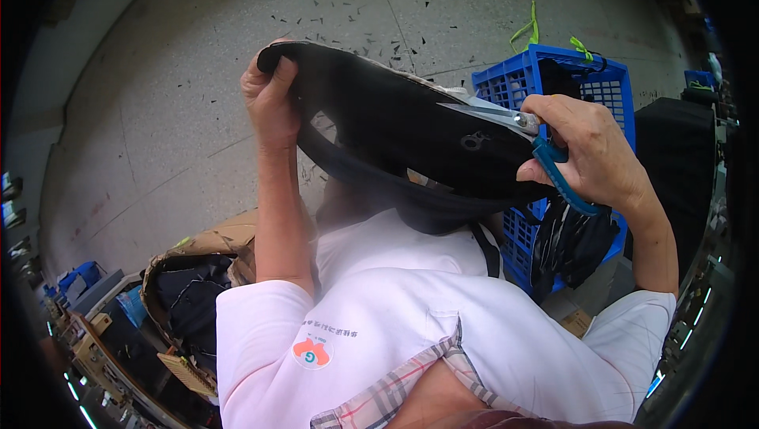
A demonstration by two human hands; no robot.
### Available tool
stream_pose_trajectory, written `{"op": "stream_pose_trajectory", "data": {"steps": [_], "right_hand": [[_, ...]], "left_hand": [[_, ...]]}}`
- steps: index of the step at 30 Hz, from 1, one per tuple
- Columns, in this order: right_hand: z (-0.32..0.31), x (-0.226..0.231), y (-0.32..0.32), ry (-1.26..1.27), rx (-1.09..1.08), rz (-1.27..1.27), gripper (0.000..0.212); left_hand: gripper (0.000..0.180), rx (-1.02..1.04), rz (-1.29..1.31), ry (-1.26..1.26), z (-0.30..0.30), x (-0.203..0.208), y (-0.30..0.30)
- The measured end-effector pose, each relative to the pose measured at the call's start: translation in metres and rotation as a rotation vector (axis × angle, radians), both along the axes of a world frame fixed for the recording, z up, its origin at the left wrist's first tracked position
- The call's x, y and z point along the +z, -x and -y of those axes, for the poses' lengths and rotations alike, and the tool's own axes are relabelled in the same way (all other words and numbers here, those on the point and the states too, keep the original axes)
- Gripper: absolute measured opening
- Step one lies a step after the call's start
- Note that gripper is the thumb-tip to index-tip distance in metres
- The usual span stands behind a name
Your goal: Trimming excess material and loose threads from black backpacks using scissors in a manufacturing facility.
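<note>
Pinching left end of black fabric piece (pixel 395 117) between thumb and fingers with left hand (pixel 271 97) at 11 o'clock, stretching it across 12. Probably partway through trimming, given black scraps (pixel 424 40) on floor (pixel 198 113) toward 12. Can't separate done edge from remaining. Clasping teal-handled scissors (pixel 518 119) with right hand (pixel 597 148) near 3. Counting one piece, one scissors, one nearby blue crate (pixel 506 64) at 2, uncountable scraps.

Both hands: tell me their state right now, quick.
Left hand: closed, gripping one end of the black cloth.
Right hand: closed on the teal-handled scissors.
</note>
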State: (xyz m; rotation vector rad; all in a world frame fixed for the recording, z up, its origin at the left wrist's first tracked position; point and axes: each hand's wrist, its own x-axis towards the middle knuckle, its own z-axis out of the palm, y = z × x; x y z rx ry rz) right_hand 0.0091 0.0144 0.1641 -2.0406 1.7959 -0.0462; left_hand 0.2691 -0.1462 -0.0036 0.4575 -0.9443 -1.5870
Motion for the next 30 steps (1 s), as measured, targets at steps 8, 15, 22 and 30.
{"op": "stream_pose_trajectory", "data": {"steps": [8,15,22,30], "right_hand": [[0.0,0.008,0.001,0.005,0.013,-0.063,0.063],[0.007,0.003,-0.003,-0.054,0.022,0.006,0.063],[0.01,-0.003,-0.01,-0.113,0.028,0.014,0.058],[0.009,-0.007,-0.016,-0.055,0.022,0.095,0.049]], "left_hand": [[0.017,0.046,0.004,-0.032,-0.006,0.004,-0.004],[0.014,0.06,0.012,0.031,-0.016,0.01,0.0],[0.014,0.132,0.033,0.006,-0.024,0.009,0.0],[0.015,0.165,0.045,-0.038,-0.027,0.01,-0.004]]}}
